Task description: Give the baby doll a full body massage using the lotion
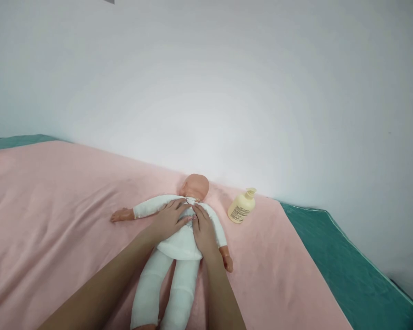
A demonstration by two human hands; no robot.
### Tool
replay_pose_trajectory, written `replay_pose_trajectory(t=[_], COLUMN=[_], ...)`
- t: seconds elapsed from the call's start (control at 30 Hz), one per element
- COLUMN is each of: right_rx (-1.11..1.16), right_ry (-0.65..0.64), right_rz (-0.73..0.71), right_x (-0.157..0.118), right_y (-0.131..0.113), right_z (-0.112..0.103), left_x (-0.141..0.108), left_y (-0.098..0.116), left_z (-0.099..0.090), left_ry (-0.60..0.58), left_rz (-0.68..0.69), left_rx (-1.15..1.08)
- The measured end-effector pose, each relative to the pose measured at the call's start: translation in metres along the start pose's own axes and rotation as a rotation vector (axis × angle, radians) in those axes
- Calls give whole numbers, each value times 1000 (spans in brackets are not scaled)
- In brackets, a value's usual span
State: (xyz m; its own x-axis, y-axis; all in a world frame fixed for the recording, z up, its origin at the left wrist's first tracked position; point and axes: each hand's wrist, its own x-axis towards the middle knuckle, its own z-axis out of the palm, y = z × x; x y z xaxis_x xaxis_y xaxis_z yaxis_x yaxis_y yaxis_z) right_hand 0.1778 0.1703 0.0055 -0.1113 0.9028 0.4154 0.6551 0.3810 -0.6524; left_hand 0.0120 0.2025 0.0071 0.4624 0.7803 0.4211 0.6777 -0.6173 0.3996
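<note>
A baby doll (pixel 181 245) in a white top and white leggings lies stretched out, its head toward the wall and turned so that the features are hidden. My left hand (pixel 170 219) rests flat on the left side of its upper torso, fingers extended. On the right side of the torso lies my right hand (pixel 203 228), also flat with its fingers stretched out. The two thumbs come close together at the middle. Neither hand grips anything. Right of the doll's shoulder stands a pale yellow pump bottle (pixel 241 207) with printed text on its side.
A wrinkled pink sheet (pixel 72 197) lies under the doll and the bottle. Green cloth (pixel 351 256) shows beyond it at the right, with more at the far left. A plain white wall (pixel 206 91) rises directly behind.
</note>
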Motion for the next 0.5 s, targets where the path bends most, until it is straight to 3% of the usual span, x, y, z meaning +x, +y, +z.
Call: replay_pose_trajectory(t=[0.37,0.5], right_rx=[-6,61], right_ry=[-30,23], right_rz=[6,3], right_x=[0,-4], right_y=[2,-4], right_z=[1,-11], left_x=[0,3], left_y=[-4,-5], left_z=[-2,-16], left_ry=[-59,-75], left_rz=[-18,24], left_rx=[-40,-108])
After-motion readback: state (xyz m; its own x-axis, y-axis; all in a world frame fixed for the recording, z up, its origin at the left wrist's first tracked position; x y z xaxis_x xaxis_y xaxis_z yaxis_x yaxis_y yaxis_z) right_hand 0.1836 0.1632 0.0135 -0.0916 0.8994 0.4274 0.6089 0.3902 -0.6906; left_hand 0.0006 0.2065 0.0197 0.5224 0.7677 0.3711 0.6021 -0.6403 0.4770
